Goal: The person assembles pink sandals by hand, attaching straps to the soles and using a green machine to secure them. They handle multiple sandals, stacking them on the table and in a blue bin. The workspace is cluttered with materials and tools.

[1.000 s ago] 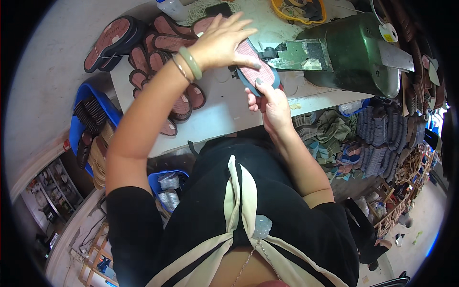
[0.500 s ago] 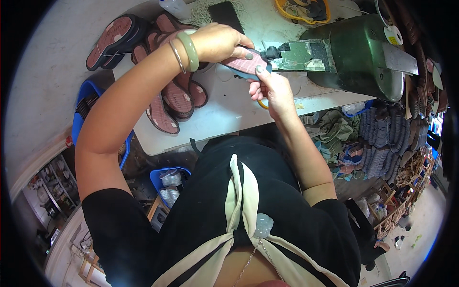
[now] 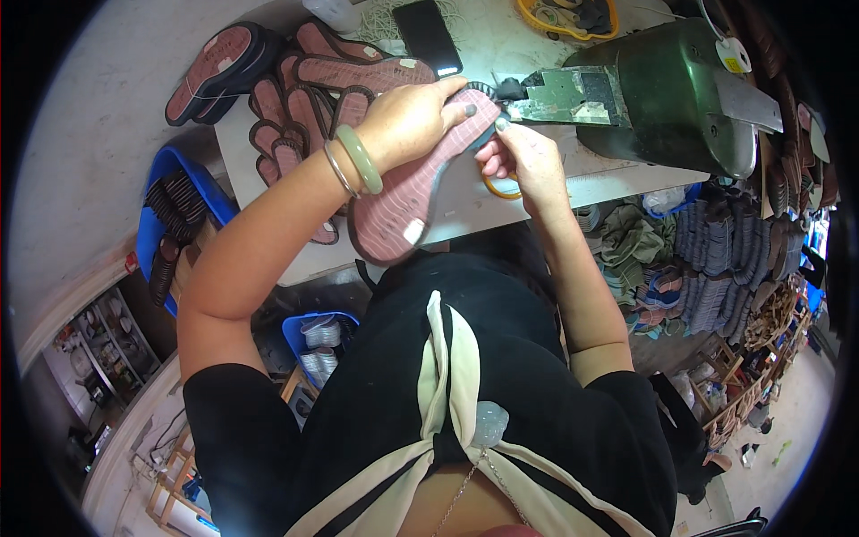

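A pink striped insole with dark edging and a pale label at its near end lies slantwise over the table's front edge. Its far end reaches the working head of a green sewing machine. My left hand, with two bangles at the wrist, grips the insole's far part, thumb on top. My right hand pinches the right edge of that same end, close to the machine head. The exact stitching point is hidden by dark machine parts. Beneath my right fingers shows an orange-yellow loop, perhaps a scissor handle.
More pink insoles pile up left of my hand, beside a tied bundle. A black phone and a yellow basket stand at the back. Blue bins sit left of the table; stacked shoe parts are at right.
The insole has swung round, its long part now pointing toward me instead of lying under my left forearm. My left hand has moved slightly down; my right hand has shifted a little to the right.
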Demonstrator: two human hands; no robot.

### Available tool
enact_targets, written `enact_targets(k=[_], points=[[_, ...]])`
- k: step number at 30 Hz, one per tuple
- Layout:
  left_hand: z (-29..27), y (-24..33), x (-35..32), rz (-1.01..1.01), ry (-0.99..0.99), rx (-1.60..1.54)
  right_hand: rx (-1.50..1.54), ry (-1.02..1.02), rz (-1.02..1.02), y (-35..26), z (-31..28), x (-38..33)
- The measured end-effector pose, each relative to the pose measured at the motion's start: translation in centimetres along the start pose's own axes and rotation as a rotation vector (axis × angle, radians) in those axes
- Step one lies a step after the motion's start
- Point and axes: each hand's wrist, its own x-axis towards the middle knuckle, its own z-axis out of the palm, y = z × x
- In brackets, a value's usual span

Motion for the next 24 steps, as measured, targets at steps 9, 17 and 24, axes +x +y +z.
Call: enact_targets(k=[9, 17, 24], points=[[3.0, 0.1, -0.4, -0.010, 0.182, -0.068, 0.221, -0.170, 0.047, -0.1, 2.0, -7.1], [3.0, 0.1, 0.9, -0.097, 0.218, -0.130, 0.344, -0.044, 0.125, 0.7, -1.6, -8.8], [2.3, -0.5, 2.7, -0.131, 0.288, -0.141, 0.315, -0.039, 0.031, 1.0, -3.1, -6.2]])
